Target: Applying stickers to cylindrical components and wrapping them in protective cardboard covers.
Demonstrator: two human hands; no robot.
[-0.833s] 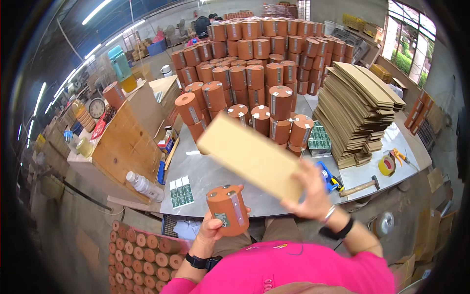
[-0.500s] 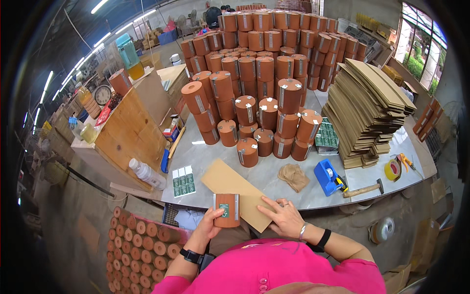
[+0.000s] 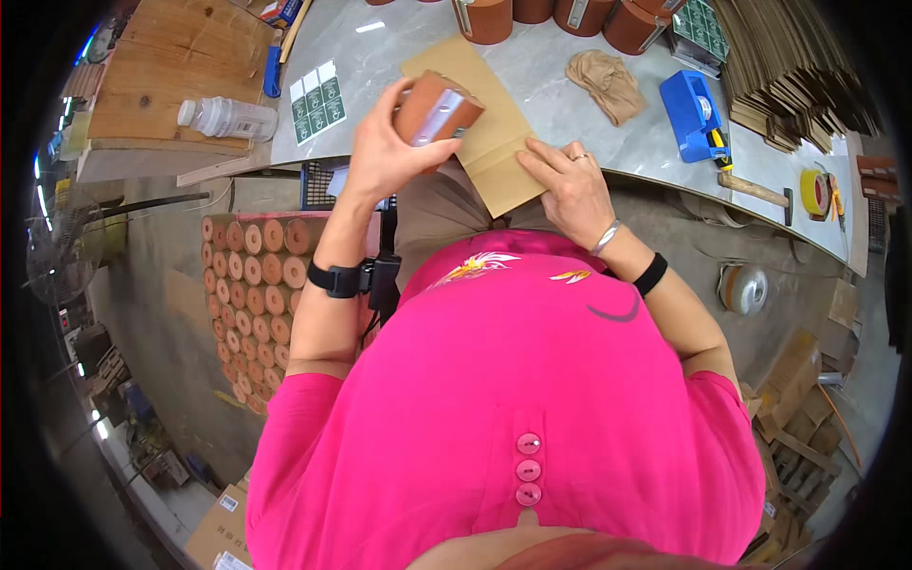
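Observation:
My left hand [image 3: 388, 147] is wrapped round a reddish-brown cylinder [image 3: 439, 114] with a metal strip down its side, holding it tilted over a flat piece of brown cardboard [image 3: 503, 142]. A crease crosses the cardboard near its close end, which juts past the table edge above my lap. My right hand [image 3: 573, 185] grips the cardboard by its right edge, fingers on top; the thumb is hidden. Left of the cylinder, a sheet of green-and-white labels [image 3: 316, 103] lies on the table.
More cylinders [image 3: 484, 19] stand at the back. A crumpled tan cloth [image 3: 608, 85], a blue tape dispenser [image 3: 692, 119], a hammer [image 3: 755, 188] and a cardboard stack [image 3: 793, 71] are to the right. A plastic bottle [image 3: 228, 119] lies left; many cylinders [image 3: 252, 285] are stacked below.
The view has tipped down toward my body. My left hand has turned and tilted the cylinder over the cardboard, so its green label no longer shows. My right hand's fingers have curled onto the cardboard edge.

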